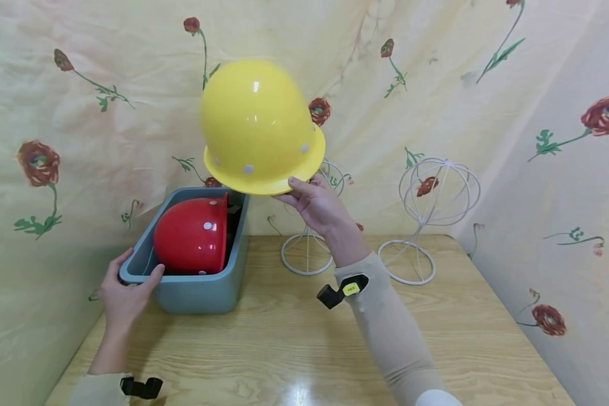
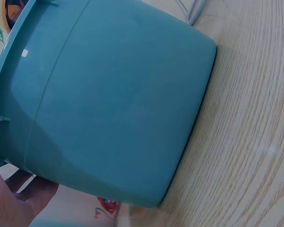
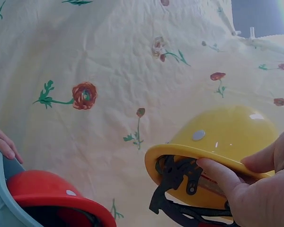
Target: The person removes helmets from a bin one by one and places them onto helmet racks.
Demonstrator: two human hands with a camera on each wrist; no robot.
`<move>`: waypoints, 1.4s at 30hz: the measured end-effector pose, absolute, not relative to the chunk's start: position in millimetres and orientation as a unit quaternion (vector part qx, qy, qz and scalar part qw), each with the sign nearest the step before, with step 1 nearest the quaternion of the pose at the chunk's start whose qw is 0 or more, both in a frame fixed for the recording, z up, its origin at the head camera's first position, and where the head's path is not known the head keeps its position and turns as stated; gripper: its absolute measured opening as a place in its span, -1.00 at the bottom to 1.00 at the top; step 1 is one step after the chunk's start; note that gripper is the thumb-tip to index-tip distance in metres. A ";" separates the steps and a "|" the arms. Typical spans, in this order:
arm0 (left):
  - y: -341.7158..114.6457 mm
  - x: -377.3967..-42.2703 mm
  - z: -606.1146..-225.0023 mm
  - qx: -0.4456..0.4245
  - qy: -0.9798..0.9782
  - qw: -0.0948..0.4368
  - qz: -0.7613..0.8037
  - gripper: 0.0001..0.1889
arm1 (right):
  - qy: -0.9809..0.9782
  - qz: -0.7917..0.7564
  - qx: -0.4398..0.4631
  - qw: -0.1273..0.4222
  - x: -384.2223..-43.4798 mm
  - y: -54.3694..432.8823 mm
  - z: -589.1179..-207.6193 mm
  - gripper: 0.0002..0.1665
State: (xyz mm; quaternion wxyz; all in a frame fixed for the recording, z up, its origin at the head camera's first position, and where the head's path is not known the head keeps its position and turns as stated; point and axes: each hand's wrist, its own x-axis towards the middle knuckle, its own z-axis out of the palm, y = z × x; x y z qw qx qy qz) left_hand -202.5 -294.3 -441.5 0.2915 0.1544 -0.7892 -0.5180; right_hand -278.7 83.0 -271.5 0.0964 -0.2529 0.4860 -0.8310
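A yellow hard hat (image 1: 256,118) is held up in the air by my right hand (image 1: 317,206), which pinches its brim between thumb and fingers. In the right wrist view the black inner harness (image 3: 180,179) shows under the shell. My left hand (image 1: 127,293) grips the near left corner of a blue-grey plastic bin (image 1: 198,296), thumb over the rim and fingers outside. Inside the bin a red hard hat (image 1: 190,237) lies on its side, its opening turned right. The left wrist view shows the bin's outer wall (image 2: 118,99) standing on the wooden table.
Two white wire head-shaped stands rise at the back of the wooden table (image 1: 284,338): one (image 1: 307,254) behind my right hand, partly hidden, the other (image 1: 416,259) farther right. A flower-printed cloth (image 1: 132,84) hangs behind the table and along its sides.
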 end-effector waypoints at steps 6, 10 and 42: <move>-297.1 -203.2 -443.6 0.155 -0.790 0.296 -0.515 -0.23 | 0.475 -0.841 -0.248 0.079 -276.6 94.0 -263.4 -0.40; -295.3 -203.3 -443.1 0.150 -0.791 0.299 -0.511 -0.23 | 0.468 -0.847 -0.243 0.066 -277.9 105.2 -261.9 -0.40; -291.3 -200.4 -441.2 0.156 -0.783 0.296 -0.524 -0.23 | 0.422 -0.884 -0.199 0.008 -274.8 185.1 -259.9 -0.35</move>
